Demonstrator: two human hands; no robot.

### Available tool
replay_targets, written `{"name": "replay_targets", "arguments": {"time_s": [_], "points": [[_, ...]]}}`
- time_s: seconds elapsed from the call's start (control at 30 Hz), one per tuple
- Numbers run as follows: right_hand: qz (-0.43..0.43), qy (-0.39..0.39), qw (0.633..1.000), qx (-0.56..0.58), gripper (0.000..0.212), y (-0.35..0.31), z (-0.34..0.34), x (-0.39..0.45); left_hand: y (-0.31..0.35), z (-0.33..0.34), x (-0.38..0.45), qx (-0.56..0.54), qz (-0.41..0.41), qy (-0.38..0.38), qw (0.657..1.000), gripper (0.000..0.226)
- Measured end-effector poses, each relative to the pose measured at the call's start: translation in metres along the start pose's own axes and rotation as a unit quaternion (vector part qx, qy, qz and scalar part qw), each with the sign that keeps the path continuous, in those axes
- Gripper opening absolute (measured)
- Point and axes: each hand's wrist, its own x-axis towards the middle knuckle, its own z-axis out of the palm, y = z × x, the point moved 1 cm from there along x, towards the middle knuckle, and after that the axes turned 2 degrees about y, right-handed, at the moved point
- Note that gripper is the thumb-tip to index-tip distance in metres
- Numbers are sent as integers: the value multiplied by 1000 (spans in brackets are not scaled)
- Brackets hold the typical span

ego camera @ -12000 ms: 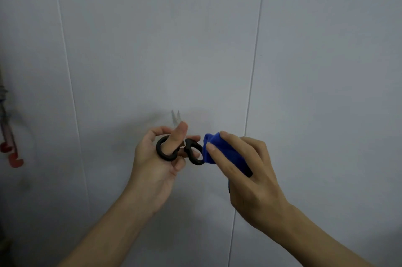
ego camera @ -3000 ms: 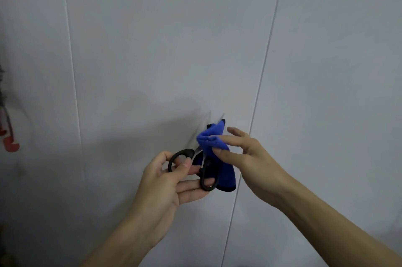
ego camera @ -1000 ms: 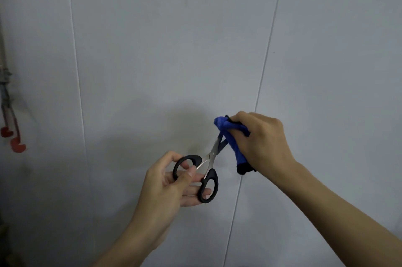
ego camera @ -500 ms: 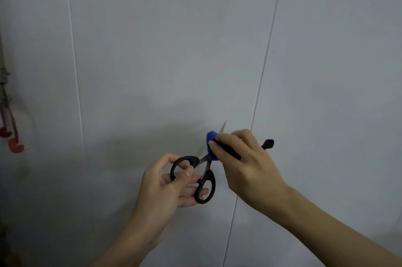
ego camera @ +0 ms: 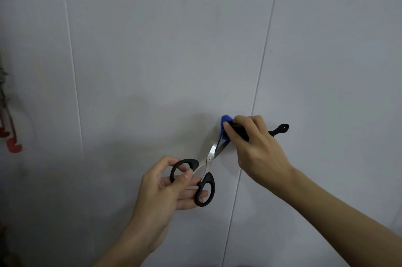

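While the left hand [ego camera: 165,188] holds the scissors [ego camera: 209,159] by the handles, the right hand [ego camera: 258,149] grips a blue cloth [ego camera: 225,121] closed over the blade tips.

Left hand: the thumb presses on the upper handle loop, the index finger curls above it, and the remaining fingers lie behind the lower loop, with one showing through it. The grip is closed on the handles.

Right hand: the fingers are curled down over the cloth and pinch it round the blades from above. The hand sits up and to the right of the left hand, with the bare blade shanks spanning the gap between them.

Scissors: they have black oval handles and silver blades with a screw at the pivot. The blades point up and to the right and stand slightly apart. Their tips are hidden inside the cloth.

Cloth: it is bright blue and bunched, and only a small part shows past the fingertips. A black strip runs under the fingers, and a black loop [ego camera: 282,129] sticks out beyond the right side of the hand.

Surroundings: both hands are raised in front of a pale wall [ego camera: 152,49] with thin vertical seams. Red hooks [ego camera: 13,147] hang at the far left edge, well apart from the work.
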Motion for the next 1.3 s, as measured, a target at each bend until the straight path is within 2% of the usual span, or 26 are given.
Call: {"name": "replay_targets", "arguments": {"time_s": [0.17, 0.3, 0.53, 0.63, 0.73, 0.83, 0.93, 1.03, 1.13, 1.23, 1.3], "points": [[54, -41, 995, 78, 52, -13, -3, -8, 1, -2, 1, -1, 5, 9, 1000, 6], [94, -30, 988, 121, 64, -15, -2, -14, 2, 0, 0, -6, 8, 12, 1000, 6], [119, -17, 992, 47, 68, -21, -3, -19, 3, 4, -3, -5, 10, 9, 1000, 7], [121, -30, 990, 73, 57, -25, -6, -18, 5, 4, -4, -4, 13, 11, 1000, 7], [160, -39, 974, 157, 44, -32, -12, -15, 5, 6, -5, -6, 16, 15, 1000, 7], [218, 20, 949, 226, 36, -36, -10, -7, 5, 5, -6, -12, 19, 12, 1000, 7], [251, 101, 941, 205, 22, -32, -8, 2, 7, 5, -8, -12, 22, 5, 1000, 6], [264, 133, 935, 196, 7, -29, -8, 7, 9, 4, -9, -13, 26, 0, 1000, 6], [277, 121, 933, 197, 14, -24, -12, 11, 9, 3, -8, -10, 28, -4, 1000, 5], [367, 53, 902, 219, 29, -13, -13, 18, 5, 2, -7, -6, 15, 1, 1000, 5], [394, 54, 896, 196, 26, -2, -14, 20, 3, 1, -6, -6, 9, 10, 1000, 5]]}}
